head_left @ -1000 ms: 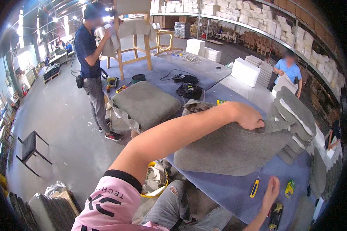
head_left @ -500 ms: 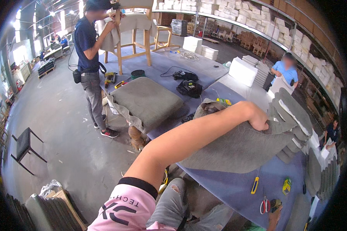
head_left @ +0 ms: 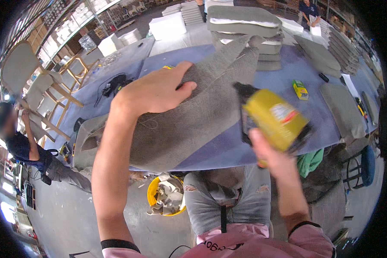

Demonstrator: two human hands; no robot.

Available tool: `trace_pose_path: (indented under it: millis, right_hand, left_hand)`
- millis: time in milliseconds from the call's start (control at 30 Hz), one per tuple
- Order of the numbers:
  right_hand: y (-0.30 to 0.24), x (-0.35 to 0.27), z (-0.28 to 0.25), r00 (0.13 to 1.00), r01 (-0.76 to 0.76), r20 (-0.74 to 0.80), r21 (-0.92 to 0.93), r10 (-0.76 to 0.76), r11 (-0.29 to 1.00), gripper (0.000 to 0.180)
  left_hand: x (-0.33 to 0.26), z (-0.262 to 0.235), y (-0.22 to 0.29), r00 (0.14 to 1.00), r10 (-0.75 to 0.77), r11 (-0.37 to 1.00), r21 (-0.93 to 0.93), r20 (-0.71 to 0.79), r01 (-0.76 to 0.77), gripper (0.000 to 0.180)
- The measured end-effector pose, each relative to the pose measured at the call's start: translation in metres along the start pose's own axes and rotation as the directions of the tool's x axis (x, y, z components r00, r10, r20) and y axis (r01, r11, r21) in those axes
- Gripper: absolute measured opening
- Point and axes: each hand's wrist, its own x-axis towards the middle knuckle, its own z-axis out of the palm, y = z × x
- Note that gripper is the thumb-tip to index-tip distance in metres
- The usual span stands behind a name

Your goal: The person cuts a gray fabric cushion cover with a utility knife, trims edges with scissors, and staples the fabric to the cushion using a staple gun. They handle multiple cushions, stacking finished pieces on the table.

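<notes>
My left hand (head_left: 157,90) lies on a piece of ribbed grey fabric (head_left: 210,103) on the blue-covered table (head_left: 206,157). Its thumb and forefinger are spread, while the other fingers are partly hidden. The fabric stretches from the table's left front edge towards the cushion stack, with a loose thread on its surface. To the right, my right hand (head_left: 271,152) is wrapped round a yellow-and-black power tool that looks like a staple gun (head_left: 279,118). Motion blurs this tool, which is held above the table with its dark end towards the fabric.
Grey cushions (head_left: 245,28) are stacked at the back. A small green-and-yellow box (head_left: 300,90) sits at right, beyond the tool. Below the front edge stands a yellow bin (head_left: 152,193) of scraps. A co-worker (head_left: 26,146) handles a chair at left.
My view has swung right, over the table. The right hand, earlier at the lower right beside the yellow-and-black tool, now holds it up. My left hand still rests on the fabric, its fingers now spread.
</notes>
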Motion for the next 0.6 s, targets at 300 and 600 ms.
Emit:
trace_pose_path:
  millis: [300,600]
  right_hand:
    - [0.012,0.022,0.061,0.886,0.458,0.102,-0.047,-0.452,0.888,0.017]
    - [0.014,0.019,0.053,0.918,0.365,0.149,0.038,-0.367,0.93,0.018]
  left_hand:
    - [-0.008,0.006,0.018,0.999,0.038,0.999,-0.015,-0.013,-0.038,0.056]
    - [-0.014,0.023,0.018,0.988,0.128,0.992,0.017,-0.084,-0.127,0.059]
